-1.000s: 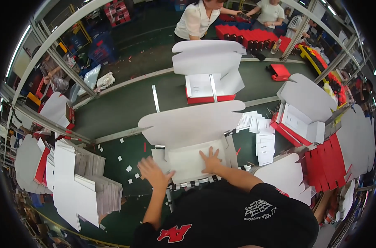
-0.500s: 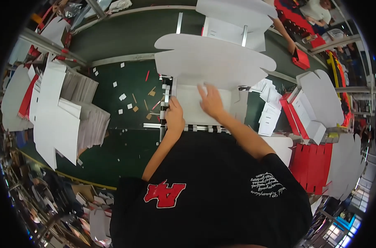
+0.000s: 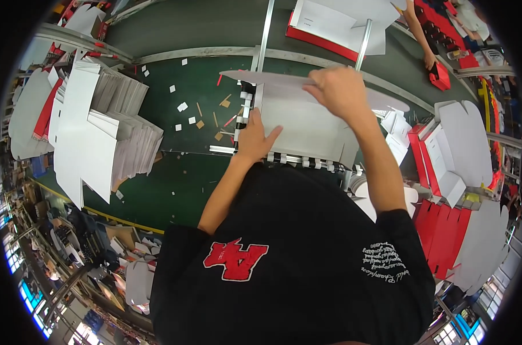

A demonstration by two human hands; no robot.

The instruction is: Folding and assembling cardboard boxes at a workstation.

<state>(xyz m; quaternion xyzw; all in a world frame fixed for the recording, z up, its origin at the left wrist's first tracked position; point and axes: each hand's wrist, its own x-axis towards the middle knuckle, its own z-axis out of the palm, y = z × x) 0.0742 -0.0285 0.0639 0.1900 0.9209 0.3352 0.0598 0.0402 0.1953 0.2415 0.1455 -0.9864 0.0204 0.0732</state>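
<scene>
A flat white cardboard box blank [image 3: 307, 123] lies in a black-and-white metal jig [image 3: 246, 112] on the green table [image 3: 180, 172]. My left hand [image 3: 254, 138] presses flat on the blank's left side next to the jig's rail. My right hand [image 3: 338, 89] grips the blank's large rear flap [image 3: 272, 80] and holds it folded forward over the blank.
Tall stacks of white blanks [image 3: 100, 132] stand at the left. Folded red-and-white boxes [image 3: 450, 167] and red blanks [image 3: 445, 236] sit at the right. A conveyor [image 3: 215, 29] behind carries another box [image 3: 335, 23]. Another person's arm [image 3: 419, 34] reaches in at upper right. Paper scraps litter the table.
The view tipped further down. My right hand rose from the blank's surface to the rear flap and pulled it forward. My left hand stayed pressing the left side.
</scene>
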